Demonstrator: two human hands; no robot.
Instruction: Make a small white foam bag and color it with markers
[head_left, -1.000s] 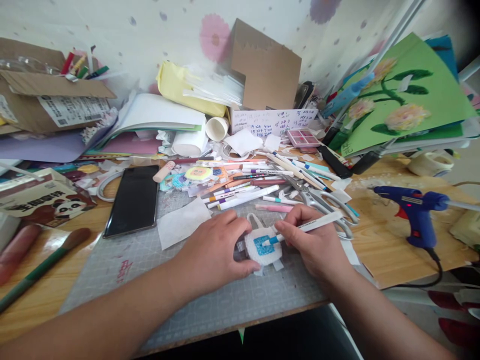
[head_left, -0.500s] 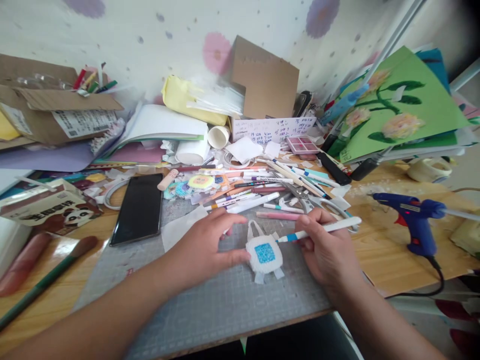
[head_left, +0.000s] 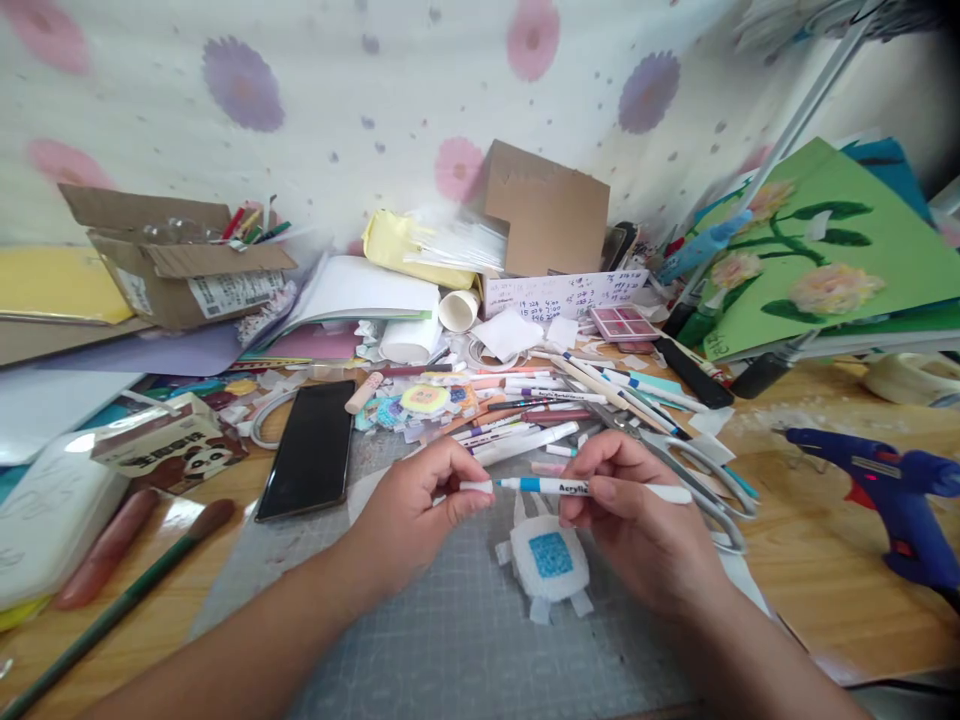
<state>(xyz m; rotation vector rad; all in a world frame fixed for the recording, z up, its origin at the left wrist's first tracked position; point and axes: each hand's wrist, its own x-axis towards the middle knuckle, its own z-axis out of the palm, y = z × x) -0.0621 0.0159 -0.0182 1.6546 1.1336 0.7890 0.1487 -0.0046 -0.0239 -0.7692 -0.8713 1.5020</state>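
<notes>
Left hand (head_left: 414,508) pinching white cap (head_left: 478,487), apparently; right hand (head_left: 639,525), marker (head_left: 564,487).

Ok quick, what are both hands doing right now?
Left hand: closed, pinching a small white cap.
Right hand: closed, holding a marker, its tip pointing at the cap.

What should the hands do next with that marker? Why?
Probably slide the white cap onto the marker: the left hand holds the cap just by the bare tip, the right hand points the marker at it, and the blue square on the white piece looks filled in.
</notes>
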